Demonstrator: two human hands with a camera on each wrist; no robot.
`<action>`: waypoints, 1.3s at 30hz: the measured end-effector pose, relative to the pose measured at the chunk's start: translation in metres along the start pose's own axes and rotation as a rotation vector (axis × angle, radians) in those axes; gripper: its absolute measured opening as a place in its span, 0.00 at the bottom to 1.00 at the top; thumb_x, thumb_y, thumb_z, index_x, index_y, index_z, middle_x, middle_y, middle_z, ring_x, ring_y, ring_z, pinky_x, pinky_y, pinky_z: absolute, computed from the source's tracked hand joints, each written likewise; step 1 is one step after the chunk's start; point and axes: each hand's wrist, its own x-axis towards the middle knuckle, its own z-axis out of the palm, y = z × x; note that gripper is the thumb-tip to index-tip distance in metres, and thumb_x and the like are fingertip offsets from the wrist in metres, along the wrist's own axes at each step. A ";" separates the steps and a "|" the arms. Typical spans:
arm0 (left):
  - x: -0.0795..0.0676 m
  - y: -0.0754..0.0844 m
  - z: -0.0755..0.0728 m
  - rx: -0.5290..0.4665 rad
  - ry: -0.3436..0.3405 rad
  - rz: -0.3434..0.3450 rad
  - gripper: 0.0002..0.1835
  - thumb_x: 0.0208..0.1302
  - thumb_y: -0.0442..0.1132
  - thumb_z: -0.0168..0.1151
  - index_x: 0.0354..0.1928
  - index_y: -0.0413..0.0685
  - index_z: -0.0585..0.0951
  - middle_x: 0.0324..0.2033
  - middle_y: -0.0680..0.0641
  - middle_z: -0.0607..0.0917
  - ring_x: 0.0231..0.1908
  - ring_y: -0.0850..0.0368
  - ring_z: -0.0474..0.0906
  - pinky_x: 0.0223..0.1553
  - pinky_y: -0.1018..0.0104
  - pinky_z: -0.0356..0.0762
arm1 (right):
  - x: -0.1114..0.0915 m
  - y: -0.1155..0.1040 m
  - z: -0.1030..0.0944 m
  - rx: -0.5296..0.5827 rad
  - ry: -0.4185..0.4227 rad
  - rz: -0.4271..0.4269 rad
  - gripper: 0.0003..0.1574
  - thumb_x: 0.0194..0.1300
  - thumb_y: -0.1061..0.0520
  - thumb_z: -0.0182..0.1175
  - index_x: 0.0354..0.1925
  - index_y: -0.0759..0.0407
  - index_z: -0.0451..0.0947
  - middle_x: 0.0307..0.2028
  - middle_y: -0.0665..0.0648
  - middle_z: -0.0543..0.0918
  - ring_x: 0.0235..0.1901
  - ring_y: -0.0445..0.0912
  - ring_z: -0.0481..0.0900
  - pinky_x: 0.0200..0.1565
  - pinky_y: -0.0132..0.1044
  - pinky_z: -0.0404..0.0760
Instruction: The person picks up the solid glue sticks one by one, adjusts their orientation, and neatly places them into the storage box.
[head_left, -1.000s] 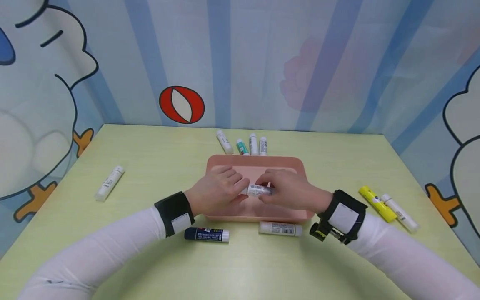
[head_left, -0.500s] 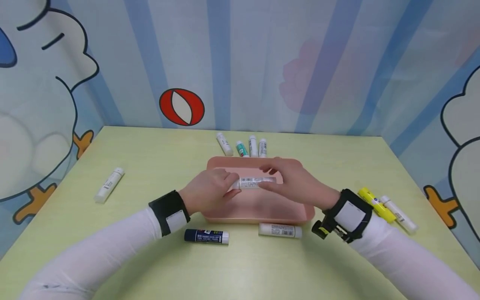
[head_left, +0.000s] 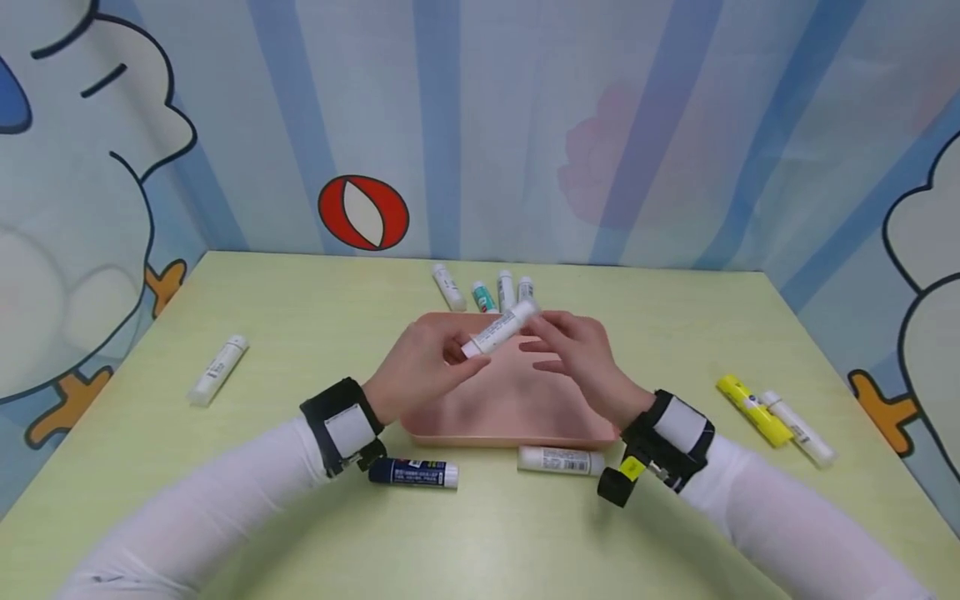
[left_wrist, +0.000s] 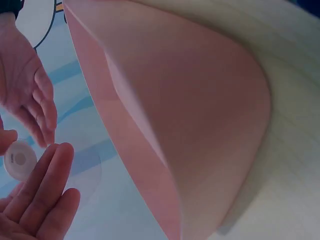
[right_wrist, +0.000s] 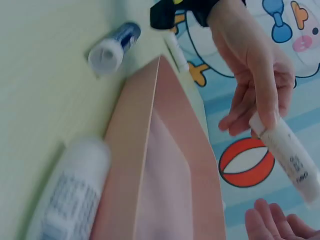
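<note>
My left hand [head_left: 416, 367] pinches one end of a white glue stick [head_left: 498, 332] between thumb and fingers. The stick is tilted, its far end up and to the right, above the pink tray [head_left: 510, 408]. My right hand [head_left: 585, 362] is beside that far end, fingers spread and fairly straight. In the right wrist view, a gap shows between the right fingertips [right_wrist: 272, 215] and the white glue stick [right_wrist: 290, 155]. The round end [left_wrist: 20, 160] of the stick shows in the left wrist view.
In front of the tray lie a navy glue stick [head_left: 412, 472] and a white one [head_left: 561, 460]. Several small sticks, one teal [head_left: 483, 297], lie behind it. Far left is a white stick [head_left: 218, 371]; at right, a yellow one [head_left: 753, 409] and a white one [head_left: 798, 428].
The glue stick has gone from level, low over the tray and between both hands, to raised and tilted in my left hand. My right hand has let go of it and turned with fingers spread.
</note>
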 end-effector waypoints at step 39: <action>-0.011 -0.031 -0.050 0.365 -0.056 -0.441 0.23 0.70 0.50 0.57 0.55 0.38 0.76 0.42 0.40 0.84 0.36 0.49 0.79 0.34 0.60 0.80 | 0.020 -0.006 -0.003 0.075 0.121 0.079 0.27 0.76 0.52 0.48 0.63 0.70 0.61 0.55 0.67 0.72 0.48 0.53 0.78 0.51 0.39 0.78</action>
